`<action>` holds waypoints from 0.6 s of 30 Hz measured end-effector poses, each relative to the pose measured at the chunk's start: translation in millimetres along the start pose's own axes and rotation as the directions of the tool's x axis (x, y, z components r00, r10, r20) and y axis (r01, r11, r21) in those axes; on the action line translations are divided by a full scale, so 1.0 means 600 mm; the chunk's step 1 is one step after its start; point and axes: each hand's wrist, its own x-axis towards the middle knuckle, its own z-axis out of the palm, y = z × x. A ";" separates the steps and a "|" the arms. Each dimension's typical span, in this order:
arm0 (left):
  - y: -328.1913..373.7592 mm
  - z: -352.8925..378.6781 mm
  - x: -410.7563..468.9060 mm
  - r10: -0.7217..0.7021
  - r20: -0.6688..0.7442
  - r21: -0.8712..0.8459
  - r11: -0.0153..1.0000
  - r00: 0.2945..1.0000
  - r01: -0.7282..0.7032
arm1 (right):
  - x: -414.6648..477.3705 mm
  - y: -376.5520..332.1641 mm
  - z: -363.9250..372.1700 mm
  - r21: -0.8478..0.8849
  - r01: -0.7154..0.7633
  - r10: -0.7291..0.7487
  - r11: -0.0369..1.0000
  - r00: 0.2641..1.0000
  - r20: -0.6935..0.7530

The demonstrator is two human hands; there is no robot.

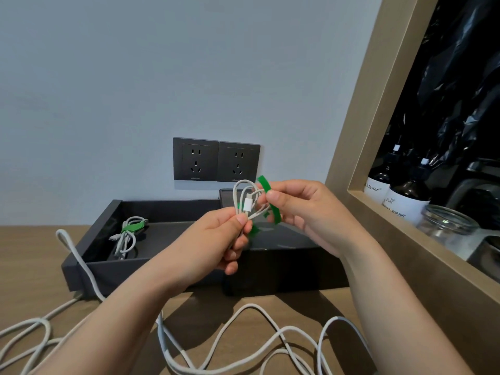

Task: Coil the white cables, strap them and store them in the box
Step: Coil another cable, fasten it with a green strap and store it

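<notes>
My left hand (216, 239) pinches a small coil of white cable (247, 197) with its white plug pointing up, held above the black box (151, 269). My right hand (300, 209) grips a green strap (266, 186) that curves around the right side of the coil. Inside the box at the left lies another coiled white cable (125, 238) bound with a green strap. Loose white cables (243, 336) sprawl over the wooden table in front of the box.
Two dark wall sockets (216, 161) sit behind the box. A black lid or second tray (286, 266) overlaps the box's right part. At the right a framed niche (359, 131) holds dark bottles (405, 196) and a glass jar (446, 226).
</notes>
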 end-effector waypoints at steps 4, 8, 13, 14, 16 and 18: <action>-0.003 -0.001 0.003 -0.010 -0.017 -0.031 0.999 1.000 0.009 | -0.001 -0.006 0.007 -0.176 0.022 -0.018 0.984 1.000 0.022; -0.004 -0.001 0.003 -0.006 -0.042 -0.037 0.999 0.999 0.004 | 0.003 -0.002 0.007 -0.205 0.035 -0.046 0.978 0.998 -0.048; -0.007 0.001 0.005 0.009 -0.050 -0.028 1.000 0.999 -0.010 | 0.005 0.000 -0.001 -0.151 0.063 -0.076 0.986 0.994 -0.076; -0.007 0.000 0.004 0.011 -0.046 -0.032 0.999 0.999 -0.013 | 0.004 0.000 -0.002 -0.146 0.063 -0.073 0.987 0.995 -0.063; -0.007 -0.002 0.003 0.021 -0.035 -0.028 0.999 0.999 -0.022 | 0.003 0.002 -0.004 -0.149 0.056 -0.062 0.987 0.997 -0.035; -0.007 -0.003 0.002 0.032 -0.015 -0.032 0.999 0.999 -0.033 | 0.003 0.004 -0.004 -0.160 0.055 -0.057 0.986 0.998 -0.007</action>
